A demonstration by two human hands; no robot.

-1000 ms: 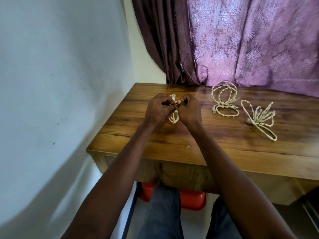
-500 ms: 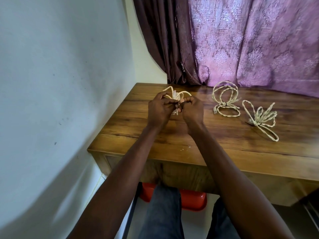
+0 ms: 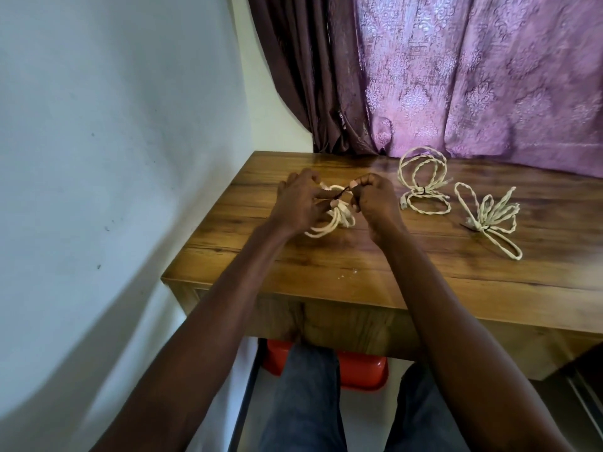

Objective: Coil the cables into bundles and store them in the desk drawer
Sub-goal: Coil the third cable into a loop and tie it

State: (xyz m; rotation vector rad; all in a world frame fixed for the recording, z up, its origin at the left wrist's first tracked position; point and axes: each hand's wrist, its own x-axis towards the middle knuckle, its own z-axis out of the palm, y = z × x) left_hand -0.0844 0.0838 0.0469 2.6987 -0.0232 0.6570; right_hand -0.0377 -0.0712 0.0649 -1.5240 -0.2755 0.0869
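Head view: both hands work over the left part of the wooden desk (image 3: 326, 256), close to its left edge and the pale wall (image 3: 114, 125). The left hand (image 3: 298, 203) curls its fingers round a cream coiled cable (image 3: 326, 225), whose loops hang out below the palm and touch the desktop. The right hand (image 3: 375, 199) pinches a thin dark tie (image 3: 441, 191)... rather, a thin dark tie (image 3: 341, 193) between thumb and forefinger, stretched toward the left hand. 2 tied bundles lie to the right, apart from the hands: the nearer bundle (image 3: 422, 187) near the purple curtain (image 3: 473, 76), the farther bundle (image 3: 489, 220) just beside it. Bare wood runs from the hands to the desk's front edge. Under the desk sits a red tub (image 3: 359, 370) between the knees.
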